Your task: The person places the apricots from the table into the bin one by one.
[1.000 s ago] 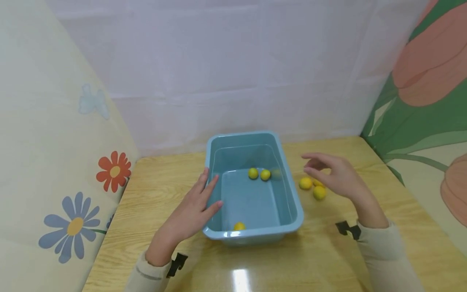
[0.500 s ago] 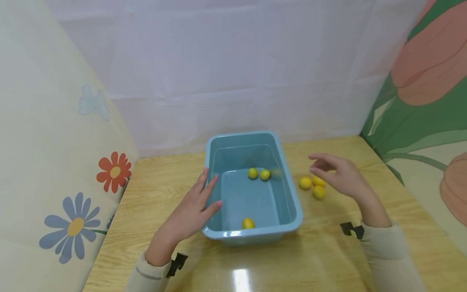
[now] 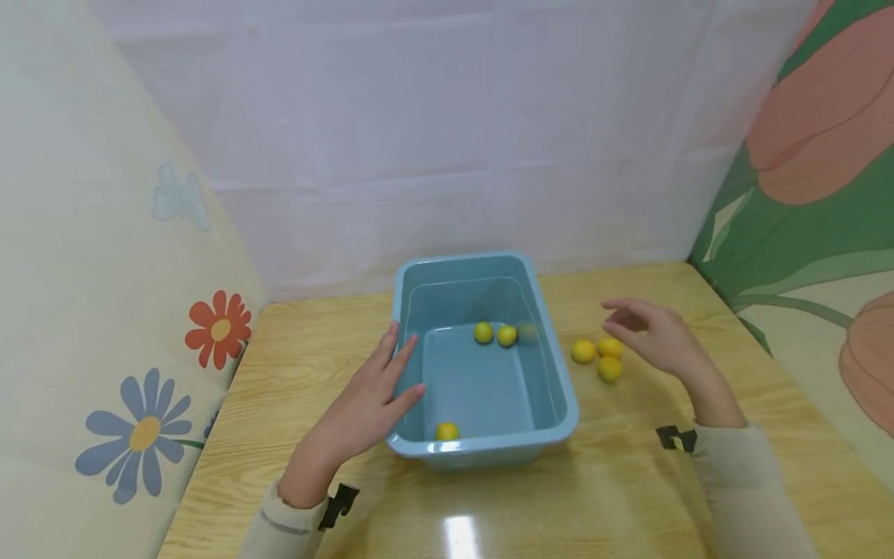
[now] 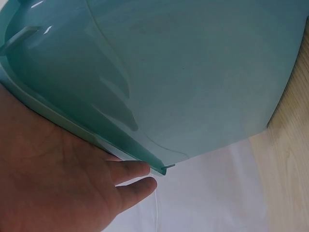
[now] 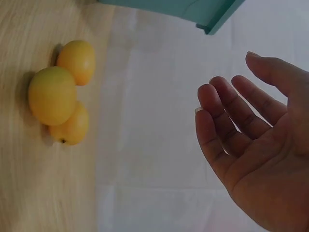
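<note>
My left hand (image 3: 366,400) rests on the left rim of a blue-green plastic basin (image 3: 482,444), fingers spread and straight. From below, the left wrist view has the palm against the basin's rim (image 4: 72,126). Inside the basin, two small yellow-green round fruits (image 3: 483,333) lie at the back, and one yellow fruit (image 3: 447,432) sits by the near wall, partly hidden by the rim. Holding nothing, my right hand (image 3: 656,334) hovers with loosely bent fingers above three yellow fruits (image 3: 583,351) on the table. These fruits (image 5: 52,95) look smooth and yellow-orange in the right wrist view.
The wood-grain table (image 3: 321,334) runs back to a white cloth backdrop (image 3: 419,155). Flower-printed panels (image 3: 824,124) stand at both sides. The basin's right wall stands between the loose fruits and those inside it.
My right hand has drifted a little to the right, uncovering the fruits beneath. The fruit by the basin's near wall rolled right, then back left. My left hand has stayed put.
</note>
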The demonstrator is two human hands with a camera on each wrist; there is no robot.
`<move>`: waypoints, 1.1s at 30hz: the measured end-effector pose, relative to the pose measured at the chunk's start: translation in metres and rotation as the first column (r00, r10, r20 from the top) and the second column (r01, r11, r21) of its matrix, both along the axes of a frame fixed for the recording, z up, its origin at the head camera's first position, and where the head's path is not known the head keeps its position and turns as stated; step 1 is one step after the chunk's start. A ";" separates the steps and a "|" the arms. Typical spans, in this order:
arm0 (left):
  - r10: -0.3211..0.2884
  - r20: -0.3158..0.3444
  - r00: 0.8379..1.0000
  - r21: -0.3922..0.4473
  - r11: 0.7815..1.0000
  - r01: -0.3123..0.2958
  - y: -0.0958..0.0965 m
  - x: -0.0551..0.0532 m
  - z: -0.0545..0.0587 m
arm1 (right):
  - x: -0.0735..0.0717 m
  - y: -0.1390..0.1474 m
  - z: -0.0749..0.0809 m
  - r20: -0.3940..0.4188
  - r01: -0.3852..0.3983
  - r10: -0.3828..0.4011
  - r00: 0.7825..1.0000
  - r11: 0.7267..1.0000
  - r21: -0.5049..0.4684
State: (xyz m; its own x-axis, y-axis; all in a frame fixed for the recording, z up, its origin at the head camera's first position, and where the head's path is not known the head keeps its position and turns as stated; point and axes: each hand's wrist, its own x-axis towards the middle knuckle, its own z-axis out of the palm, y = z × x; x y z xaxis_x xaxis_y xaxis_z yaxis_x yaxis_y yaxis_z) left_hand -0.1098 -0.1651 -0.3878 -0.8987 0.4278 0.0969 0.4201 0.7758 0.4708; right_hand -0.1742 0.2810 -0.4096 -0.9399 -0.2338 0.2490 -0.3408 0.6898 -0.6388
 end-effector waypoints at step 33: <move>-0.005 -0.004 1.000 -0.003 1.000 0.005 0.000 0.001 0.000 | -0.030 0.034 -0.062 0.230 0.058 -0.064 0.971 0.998 0.033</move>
State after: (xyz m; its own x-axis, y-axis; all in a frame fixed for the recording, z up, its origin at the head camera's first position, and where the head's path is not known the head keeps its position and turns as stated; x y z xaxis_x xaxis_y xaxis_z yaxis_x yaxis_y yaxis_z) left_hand -0.1092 -0.1651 -0.3878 -0.8960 0.4330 0.0989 0.4260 0.7748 0.4671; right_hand -0.2043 0.3151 -0.4720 -0.9839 -0.1778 0.0186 -0.1433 0.7223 -0.6766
